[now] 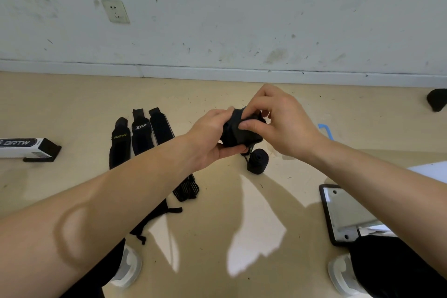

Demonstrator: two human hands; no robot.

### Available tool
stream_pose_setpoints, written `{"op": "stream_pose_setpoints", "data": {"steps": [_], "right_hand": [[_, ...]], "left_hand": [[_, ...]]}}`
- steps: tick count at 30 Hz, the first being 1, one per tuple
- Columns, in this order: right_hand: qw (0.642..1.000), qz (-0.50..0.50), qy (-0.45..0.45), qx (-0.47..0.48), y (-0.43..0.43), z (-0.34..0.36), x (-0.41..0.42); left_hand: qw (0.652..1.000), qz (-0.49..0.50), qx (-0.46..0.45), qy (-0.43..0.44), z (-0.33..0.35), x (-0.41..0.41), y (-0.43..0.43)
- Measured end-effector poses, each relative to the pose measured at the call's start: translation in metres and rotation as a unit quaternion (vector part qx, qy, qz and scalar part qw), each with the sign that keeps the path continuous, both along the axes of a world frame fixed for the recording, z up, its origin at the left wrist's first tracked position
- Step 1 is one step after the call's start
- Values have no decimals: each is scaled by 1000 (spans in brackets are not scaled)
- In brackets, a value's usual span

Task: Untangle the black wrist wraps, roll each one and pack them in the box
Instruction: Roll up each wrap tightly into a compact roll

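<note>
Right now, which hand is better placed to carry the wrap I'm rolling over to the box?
Probably the left hand: it cups the wrap from below, and the box lies on the floor far to its left. The right hand pinches it from above, farther away.

Wall socket [115, 11]; metal plate [343, 213] right; blue item [327, 131], perhaps tape.

Bare left hand [208, 138], bare right hand [278, 123], both forearms bare. Oval pressed-in ring mark on left forearm [72, 232]. Black trousers [399, 266] on both legs. Pale grey-white shoes [128, 268], chunky moulded soles, one each side.
</note>
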State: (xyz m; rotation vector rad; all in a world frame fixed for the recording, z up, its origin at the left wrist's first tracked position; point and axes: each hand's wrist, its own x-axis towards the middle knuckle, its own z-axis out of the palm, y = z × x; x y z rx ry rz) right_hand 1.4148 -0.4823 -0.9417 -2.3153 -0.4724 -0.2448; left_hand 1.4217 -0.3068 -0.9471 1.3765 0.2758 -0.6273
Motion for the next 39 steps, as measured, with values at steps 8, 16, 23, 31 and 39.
{"op": "stream_pose_setpoints", "data": {"steps": [8,16,23,31,39], "right_hand": [[994,26,103,-3,-6,-9,-1],[983,-1,169,72,-1,-13,0],[951,-65,247,176,15,-21,-19],[837,-86,424,335,28,-57,-27],[812,-132,491,286,32,-115,-30]], "left_hand": [[999,-21,36,-15,-2,-8,-1],[969,-51,186,-156,-8,-16,-3],[949,24,182,-256,-24,-24,-2],[951,44,230,-203,-61,-20,-3],[964,47,239,-108,-121,-20,-5]]}}
